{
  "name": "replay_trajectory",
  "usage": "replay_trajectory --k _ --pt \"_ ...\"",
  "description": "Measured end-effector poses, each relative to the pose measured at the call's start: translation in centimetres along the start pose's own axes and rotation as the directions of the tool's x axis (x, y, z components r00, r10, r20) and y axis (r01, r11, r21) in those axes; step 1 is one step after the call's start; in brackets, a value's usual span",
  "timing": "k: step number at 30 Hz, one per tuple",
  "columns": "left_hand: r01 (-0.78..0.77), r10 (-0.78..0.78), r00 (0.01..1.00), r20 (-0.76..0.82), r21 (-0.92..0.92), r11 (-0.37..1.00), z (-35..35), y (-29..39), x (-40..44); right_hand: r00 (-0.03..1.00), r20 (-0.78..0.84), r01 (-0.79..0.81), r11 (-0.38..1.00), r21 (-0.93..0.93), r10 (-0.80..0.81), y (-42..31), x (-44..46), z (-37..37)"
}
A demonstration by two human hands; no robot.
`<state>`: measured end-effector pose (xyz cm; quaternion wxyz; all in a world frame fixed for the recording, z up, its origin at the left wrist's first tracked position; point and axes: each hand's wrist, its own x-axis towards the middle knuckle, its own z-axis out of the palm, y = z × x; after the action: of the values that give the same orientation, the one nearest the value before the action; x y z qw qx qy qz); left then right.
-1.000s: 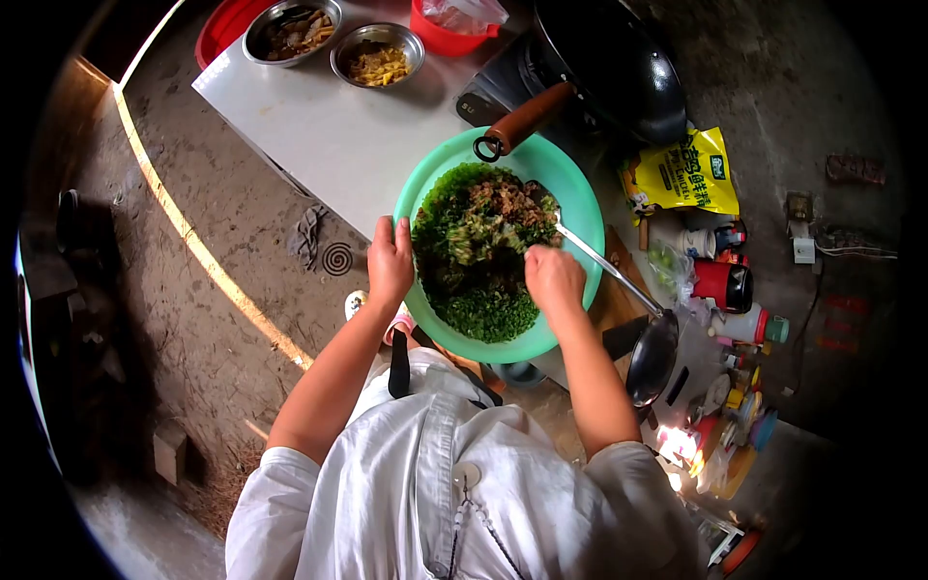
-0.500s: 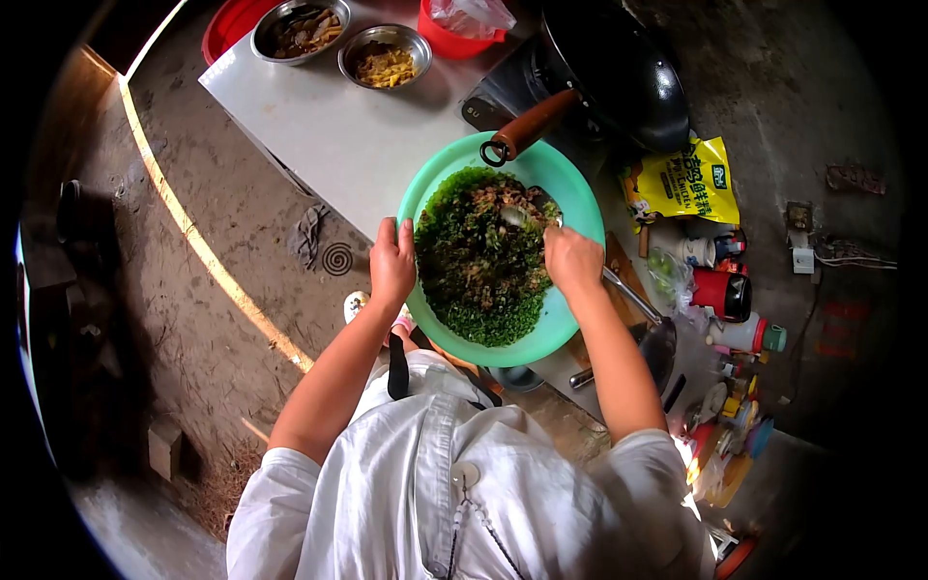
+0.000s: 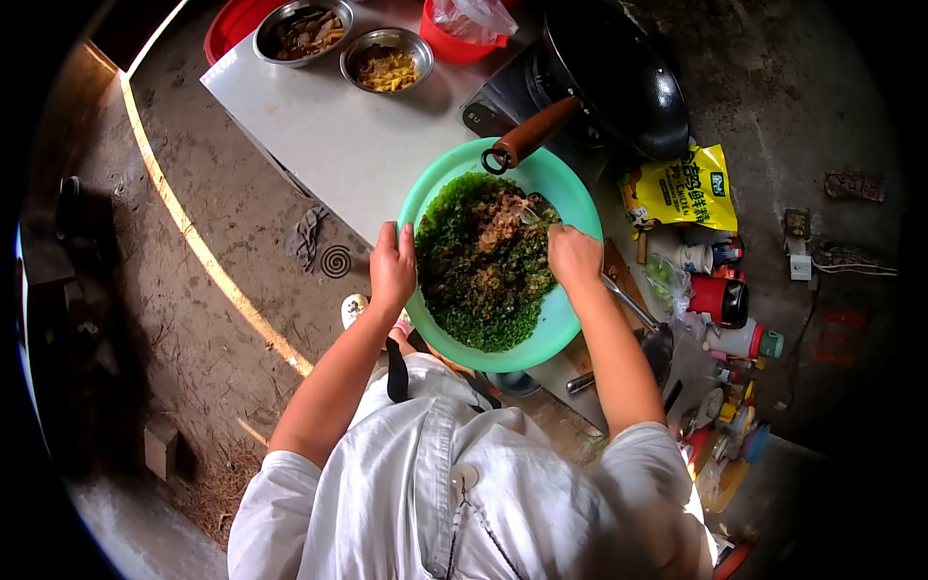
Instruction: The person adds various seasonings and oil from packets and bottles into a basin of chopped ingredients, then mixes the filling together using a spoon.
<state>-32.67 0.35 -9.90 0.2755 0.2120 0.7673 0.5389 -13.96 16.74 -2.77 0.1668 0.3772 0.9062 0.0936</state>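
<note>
Mixing bowl [image 3: 572, 198], pale green, round; before the person's body, beside the corner of a white table [image 3: 319, 126]. Contents: chopped greens [image 3: 493, 327], with brown minced filling [image 3: 502, 224] in the upper part.

Left hand [image 3: 392, 275]: clasping the bowl's left edge, fingers pointing away from the body, rim at the thumb side.

Right hand [image 3: 576, 257]: clenched above the bowl's right side, fingers curled around what appears to be the handle of a metal spoon [image 3: 531, 215]; the grip itself is largely hidden. The spoon's head lies beyond the knuckles, up and to the left, among the filling.

Adjacent: black wok [image 3: 628, 87], its wooden handle [image 3: 537, 132] reaching over the bowl's far rim; yellow packet [image 3: 682, 193], right of the wok handle; ladle [image 3: 658, 350], near the right forearm.
</note>
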Motion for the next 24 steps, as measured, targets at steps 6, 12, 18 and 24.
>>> replay_trajectory --k 6,12,18,24 --pt "0.007 -0.007 1.000 -0.005 0.033 0.999 0.0 -0.2 0.1 0.972 0.073 0.214 0.967 0.139 -0.225 -4.0 -5.7 0.6" --pt "0.013 -0.013 1.000 0.004 0.016 1.000 0.2 -0.4 0.1 0.992 -0.114 0.052 0.997 0.061 -0.045 0.0 -1.5 -1.0" --pt "0.019 -0.019 1.000 -0.001 0.015 1.000 -0.1 0.1 0.0 0.961 0.093 0.254 0.965 0.059 -0.259 -2.6 -7.1 2.1" --pt "0.018 -0.018 1.000 -0.005 -0.004 1.000 0.1 -0.4 0.1 0.979 -0.195 0.073 0.995 0.075 -0.057 0.4 -1.0 -1.9"
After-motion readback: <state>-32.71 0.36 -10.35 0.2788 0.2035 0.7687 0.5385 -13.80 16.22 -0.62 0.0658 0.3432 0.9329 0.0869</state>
